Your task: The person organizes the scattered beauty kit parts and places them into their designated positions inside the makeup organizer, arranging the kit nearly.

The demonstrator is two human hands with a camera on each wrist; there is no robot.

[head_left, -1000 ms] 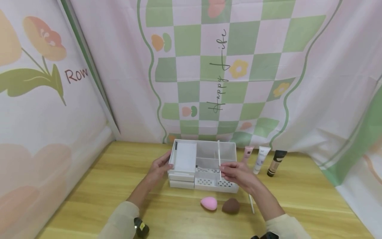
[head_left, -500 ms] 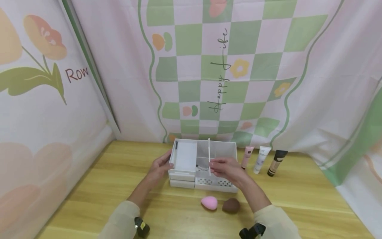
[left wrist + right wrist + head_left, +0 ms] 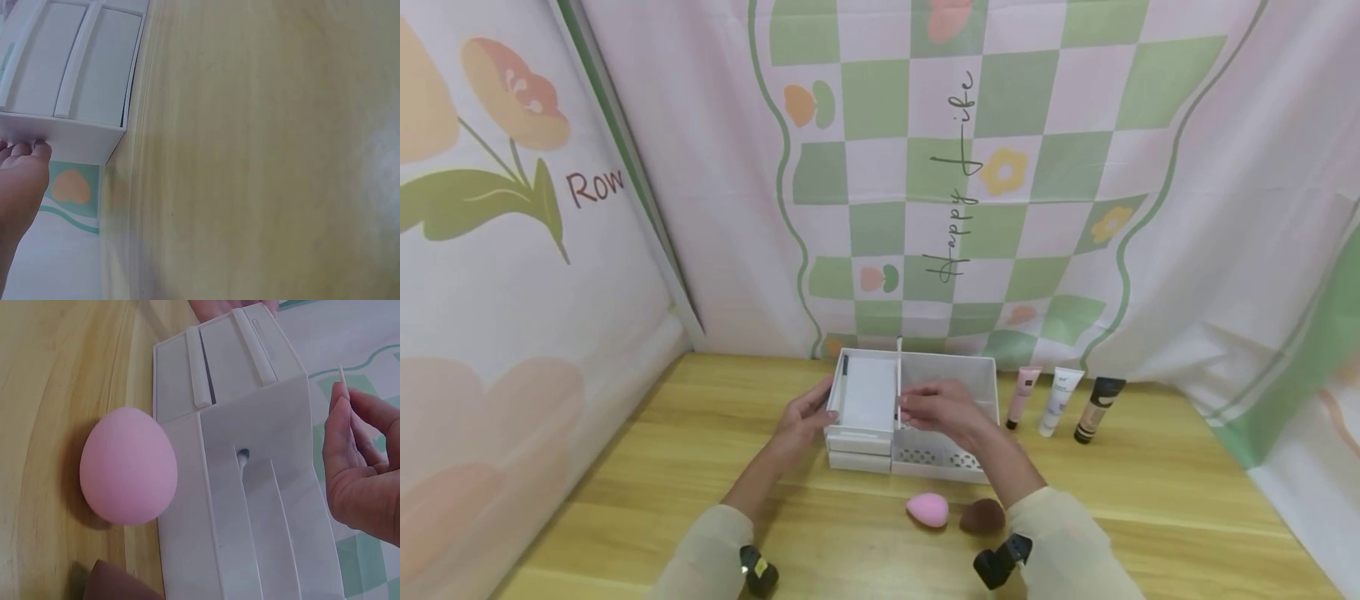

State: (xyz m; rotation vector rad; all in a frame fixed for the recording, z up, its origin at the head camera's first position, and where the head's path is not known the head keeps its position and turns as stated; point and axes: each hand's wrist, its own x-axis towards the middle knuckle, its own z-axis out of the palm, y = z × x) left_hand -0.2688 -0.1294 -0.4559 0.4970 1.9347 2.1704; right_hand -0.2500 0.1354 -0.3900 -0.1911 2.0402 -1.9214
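A white makeup organizer (image 3: 859, 462) stands on the table, two drawers stacked at its left and open compartments at its right. My left hand (image 3: 801, 421) holds its left side, thumb at the rim; the left wrist view shows the fingertips against the side wall. My right hand (image 3: 951, 412) pinches a thin white stick (image 3: 898, 367) upright between thumb and fingertips, above the compartments beside the top tray (image 3: 868, 392). Just the stick's pale tip (image 3: 342, 376) shows in the right wrist view. A slim dark-tipped brush (image 3: 844, 379) lies along the tray's left edge.
A pink makeup sponge (image 3: 928, 510) and a brown one (image 3: 982, 517) lie in front of the organizer. To its right stand a pink tube (image 3: 1022, 396), a white tube (image 3: 1060, 400) and a black-and-tan tube (image 3: 1097, 408). A patterned curtain (image 3: 940, 167) hangs behind.
My right hand has carried the white stick leftward across the compartments to beside the tray. Another white stick, seen on the table earlier, is now hidden by my right arm. My left hand stays put.
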